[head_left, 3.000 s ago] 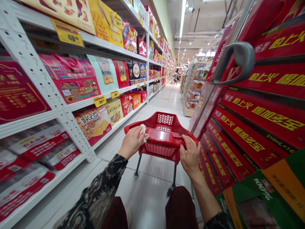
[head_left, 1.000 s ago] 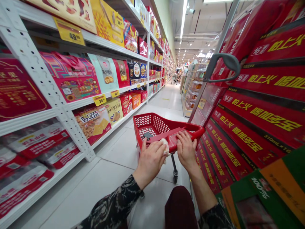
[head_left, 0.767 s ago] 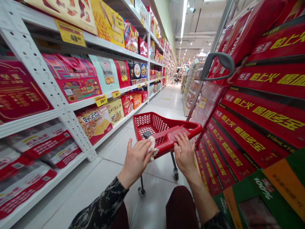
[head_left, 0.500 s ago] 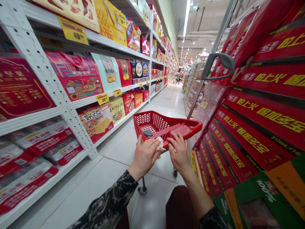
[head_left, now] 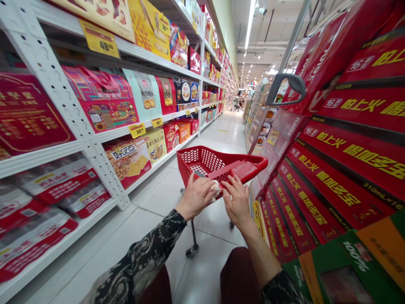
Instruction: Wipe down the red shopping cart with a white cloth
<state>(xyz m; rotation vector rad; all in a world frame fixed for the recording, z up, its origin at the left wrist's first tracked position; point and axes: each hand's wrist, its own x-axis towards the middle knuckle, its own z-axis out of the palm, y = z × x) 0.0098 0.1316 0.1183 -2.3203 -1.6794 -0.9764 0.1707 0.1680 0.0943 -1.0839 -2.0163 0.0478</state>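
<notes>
In front of me stands a red plastic shopping cart (head_left: 224,159) with a perforated basket on wheeled legs. My left hand (head_left: 196,195) is closed on a crumpled white tissue (head_left: 217,189), pressing it against the cart's near rim. Right beside it, my right hand (head_left: 236,202) has its fingers hooked over the same rim, its thumb side close to the tissue. A dark grey object (head_left: 200,174) lies in the basket, partly hidden behind my left hand.
White shelving (head_left: 101,169) with boxed snacks and bottle packs lines the left. On the right are stacked red drink cartons (head_left: 332,169), a green box (head_left: 357,257) and a grey handle (head_left: 286,88) on a metal pole. The tiled aisle (head_left: 218,135) runs ahead; people appear far down it.
My left hand has slid a little right along the rim with the tissue, nearer my right hand. The cart has shifted slightly, its near wheel showing more. My right hand stays nearly in place.
</notes>
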